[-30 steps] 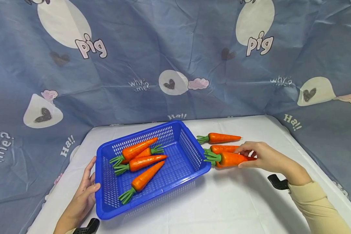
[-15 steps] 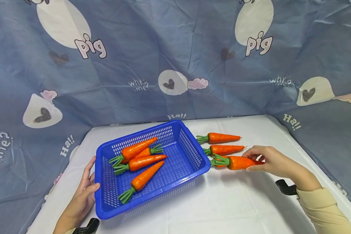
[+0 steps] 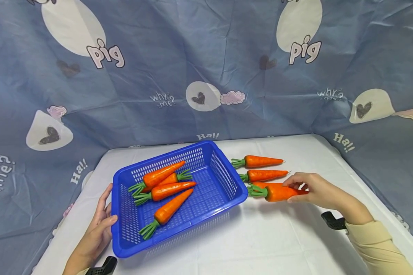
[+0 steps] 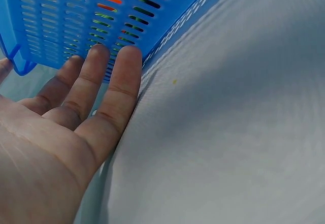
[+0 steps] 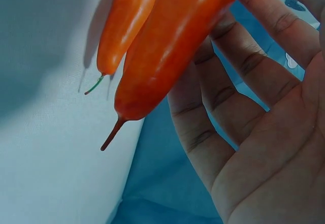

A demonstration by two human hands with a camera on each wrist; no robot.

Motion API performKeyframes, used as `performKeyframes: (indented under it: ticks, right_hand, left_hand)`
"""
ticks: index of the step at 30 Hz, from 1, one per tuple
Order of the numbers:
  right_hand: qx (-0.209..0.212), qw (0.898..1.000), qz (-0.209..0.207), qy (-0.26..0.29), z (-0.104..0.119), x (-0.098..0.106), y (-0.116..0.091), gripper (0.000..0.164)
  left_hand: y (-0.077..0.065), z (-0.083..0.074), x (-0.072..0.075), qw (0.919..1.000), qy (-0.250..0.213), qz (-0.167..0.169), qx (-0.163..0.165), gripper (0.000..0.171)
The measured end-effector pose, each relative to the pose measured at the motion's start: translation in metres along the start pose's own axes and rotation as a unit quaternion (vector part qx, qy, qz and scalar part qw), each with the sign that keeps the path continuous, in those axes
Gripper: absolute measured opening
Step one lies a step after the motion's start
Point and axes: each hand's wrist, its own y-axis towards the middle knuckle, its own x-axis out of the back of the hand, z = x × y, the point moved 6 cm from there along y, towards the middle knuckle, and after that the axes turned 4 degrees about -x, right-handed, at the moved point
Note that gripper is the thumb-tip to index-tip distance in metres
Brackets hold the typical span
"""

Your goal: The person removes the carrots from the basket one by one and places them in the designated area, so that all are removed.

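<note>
My right hand (image 3: 314, 190) pinches a carrot (image 3: 277, 192) near its tapered end, its green top pointing left toward the basket. This carrot overlaps another carrot (image 3: 258, 184) behind it, which is mostly hidden. In the right wrist view the held carrot (image 5: 167, 46) hangs beside a second carrot (image 5: 124, 26), tips down. On the other side, my left hand (image 3: 95, 233) rests against the left wall of a blue plastic basket (image 3: 192, 225), thumb at the rim. Its fingers (image 4: 122, 76) extend along the perforated outer wall. Several carrots (image 3: 165, 191) lie inside the basket's left half.
Two more carrots lie right of the basket on the white cloth: one at the back (image 3: 261, 162), one in the middle (image 3: 265, 175). A blue printed curtain (image 3: 206, 57) stands behind the table and along both sides.
My right hand has moved right and slightly toward me with the held carrot, uncovering the middle carrot, then dipped back slightly left. The left hand and basket have stayed put.
</note>
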Motion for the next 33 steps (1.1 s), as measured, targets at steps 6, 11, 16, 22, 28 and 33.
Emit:
performKeyframes:
  ticks: [6,11,16,22,28,33]
  right_hand:
    - [-0.004,1.0,0.006,-0.003,0.002,-0.003,0.003,0.036]
    - [0.006,1.0,0.01,-0.002,0.005,-0.005,0.005,0.036]
    - [0.01,1.0,0.012,-0.006,0.006,-0.006,0.006,0.036]
    - [-0.002,1.0,0.02,-0.006,0.002,-0.01,0.004,0.036]
    - [-0.007,1.0,0.03,0.008,-0.001,-0.015,0.0,0.033]
    - [-0.017,0.999,0.043,0.01,-0.002,-0.021,-0.004,0.033]
  left_hand:
    - [0.0,0.001,0.001,0.9999,0.008,-0.008,0.007,0.084]
    - [0.0,0.0,0.0,1.0,0.003,-0.004,0.003,0.083]
    - [-0.001,0.001,0.0,0.9999,0.001,-0.008,0.011,0.083]
    - [0.0,0.001,0.0,0.9998,0.001,-0.011,0.015,0.083]
    - [0.0,0.001,0.0,0.9999,0.003,-0.009,0.014,0.083]
    - [-0.001,0.001,0.001,0.9996,0.011,-0.007,0.025,0.083]
